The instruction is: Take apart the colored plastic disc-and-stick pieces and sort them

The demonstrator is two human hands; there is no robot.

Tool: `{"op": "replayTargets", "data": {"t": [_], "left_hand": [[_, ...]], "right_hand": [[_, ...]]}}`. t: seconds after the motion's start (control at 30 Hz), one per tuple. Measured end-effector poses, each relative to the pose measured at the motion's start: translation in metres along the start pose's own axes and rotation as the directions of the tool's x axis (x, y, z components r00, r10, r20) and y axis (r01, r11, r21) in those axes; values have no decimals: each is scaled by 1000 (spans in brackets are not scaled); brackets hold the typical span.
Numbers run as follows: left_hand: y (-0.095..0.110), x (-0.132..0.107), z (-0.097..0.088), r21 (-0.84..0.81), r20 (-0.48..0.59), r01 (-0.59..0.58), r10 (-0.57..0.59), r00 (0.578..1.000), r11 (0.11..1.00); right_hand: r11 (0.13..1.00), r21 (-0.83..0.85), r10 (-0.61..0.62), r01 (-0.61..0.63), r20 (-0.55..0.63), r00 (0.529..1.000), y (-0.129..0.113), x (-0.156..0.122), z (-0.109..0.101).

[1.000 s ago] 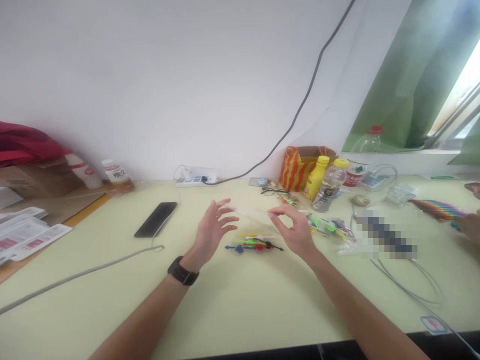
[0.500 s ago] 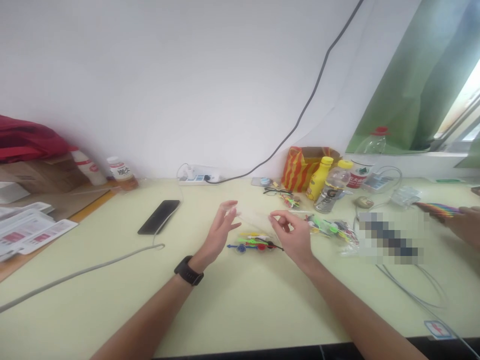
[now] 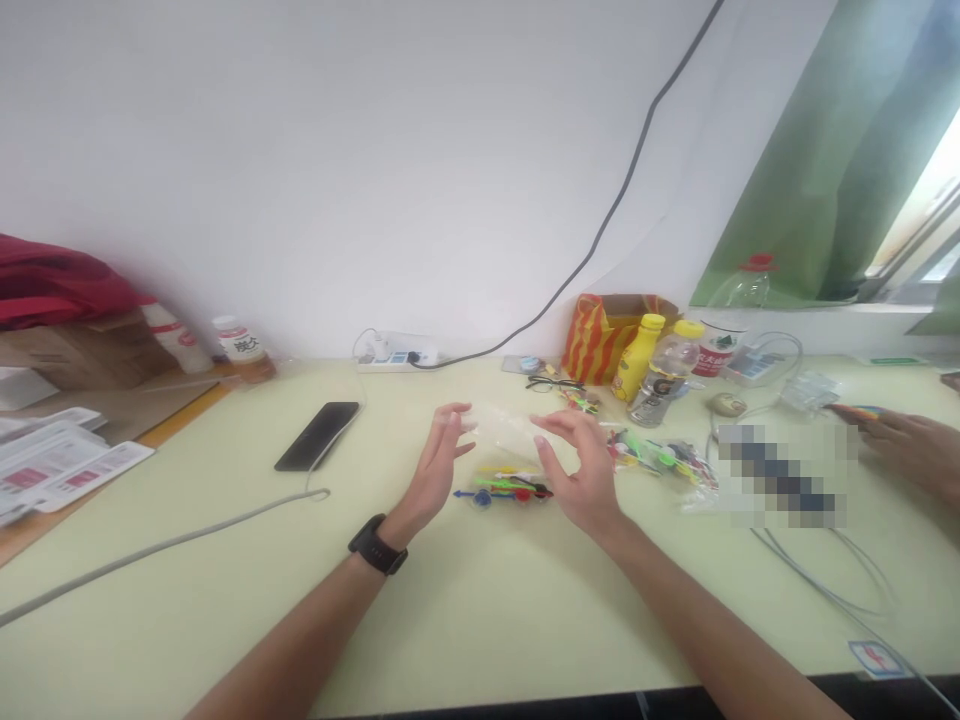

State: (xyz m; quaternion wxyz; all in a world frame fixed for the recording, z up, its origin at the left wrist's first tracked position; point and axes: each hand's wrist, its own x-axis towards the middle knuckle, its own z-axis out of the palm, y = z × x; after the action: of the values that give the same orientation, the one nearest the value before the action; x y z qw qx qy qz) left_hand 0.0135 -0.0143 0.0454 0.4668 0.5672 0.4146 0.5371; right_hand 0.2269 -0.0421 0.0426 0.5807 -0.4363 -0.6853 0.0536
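A clear plastic bag [image 3: 504,430] is spread between my two hands, above the table. My left hand [image 3: 431,468], with a black watch on its wrist, has thumb and fingers closed on the bag's left edge. At the bag's right side is my right hand [image 3: 583,472], thumb and index finger apart, fingertips close to the film; whether they touch it is hard to see. Just below the bag lies a small group of colourful plastic pieces [image 3: 506,487], blue, green, yellow, red and black. My right hand partly hides their right end.
More colourful pieces in clear bags [image 3: 667,460] lie to the right, near a yellow bottle [image 3: 639,360] and a striped paper bag [image 3: 596,340]. A phone [image 3: 316,436] with a cable lies left. Another person's hand [image 3: 911,452] holds something rainbow-coloured at far right.
My right hand's pinch has loosened, and its thumb and index finger are now apart. The clear bag shows wider between my hands. The other person's hand has moved left.
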Motion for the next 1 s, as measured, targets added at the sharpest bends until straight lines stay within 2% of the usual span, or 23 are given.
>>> {"op": "replayTargets", "data": {"t": [0.07,0.13,0.23,0.3,0.43,0.53,0.6,0.67,0.8,0.9,1.0], "left_hand": [[-1,1,0,-10,-9,4,-4,1000,1000],[-1,2,-1,-18,-29,13,-13,999,1000],[-2,3,-2,-29,-63,38,-40,997,999],[-3,5,-3,-41,-66,60,-63,996,997],[-8,7,-4,0,-78,58,-58,995,998],[-11,7,-4,84,-80,-15,21,997,996],[-9,5,-4,111,-56,-68,74,996,992],[-5,1,-3,129,-17,-110,113,993,986],[5,-6,-1,171,71,-194,184,980,966],[10,-11,0,204,133,-256,232,963,945],[11,-12,1,206,145,-267,241,960,941]], "right_hand": [[998,55,-4,4,11,1000,1,-1,-1],[996,61,-65,62,50,997,2,-2,-4],[982,-24,-185,189,124,975,3,-1,-7],[968,-106,-210,226,141,967,4,-1,-6],[956,-143,-226,257,201,953,6,-2,-1],[971,-62,-214,231,202,956,3,-2,-1],[984,22,-176,176,246,953,0,-1,-4],[986,126,-151,112,357,922,-5,1,-9],[952,304,-160,-24,564,810,-11,8,-20],[918,382,-180,-110,648,740,-11,13,-26],[894,415,-186,-167,684,705,-9,15,-29]]}}
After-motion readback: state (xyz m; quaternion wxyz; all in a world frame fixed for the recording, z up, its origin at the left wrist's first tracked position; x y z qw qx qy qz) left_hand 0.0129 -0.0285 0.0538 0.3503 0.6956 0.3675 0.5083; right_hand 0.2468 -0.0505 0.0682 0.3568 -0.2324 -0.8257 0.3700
